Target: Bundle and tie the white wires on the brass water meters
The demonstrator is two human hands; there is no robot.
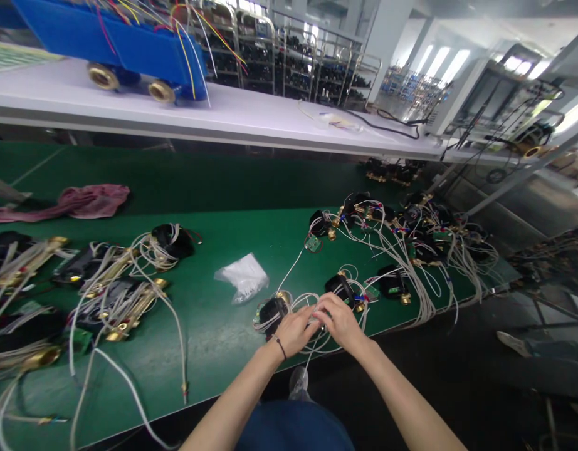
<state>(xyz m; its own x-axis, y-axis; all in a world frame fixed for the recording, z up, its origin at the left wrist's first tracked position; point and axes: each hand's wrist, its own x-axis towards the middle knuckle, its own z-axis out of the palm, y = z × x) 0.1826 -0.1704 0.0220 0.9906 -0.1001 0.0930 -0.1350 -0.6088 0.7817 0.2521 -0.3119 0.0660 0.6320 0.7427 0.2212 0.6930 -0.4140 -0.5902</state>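
Observation:
My left hand [296, 329] and my right hand [338, 318] meet at the front edge of the green bench, fingertips pinched together. Whatever sits between the fingers is small and mostly hidden. Loops of thin white cable [304, 299] curl around both hands, and one strand hangs below them over the edge. Just left of my left hand lies a black meter body [272, 313] with a brass fitting. Beyond my right hand rests another black meter [340, 288], with wires and small red and blue parts beside it.
A clear plastic bag of white pieces [244, 277] lies left of my hands. Cabled brass meters [124, 304] crowd the left side; more [425, 241] pile up at right. A pink cloth [94, 200] lies behind. Overhead runs a white shelf [261, 116] with blue units [115, 47].

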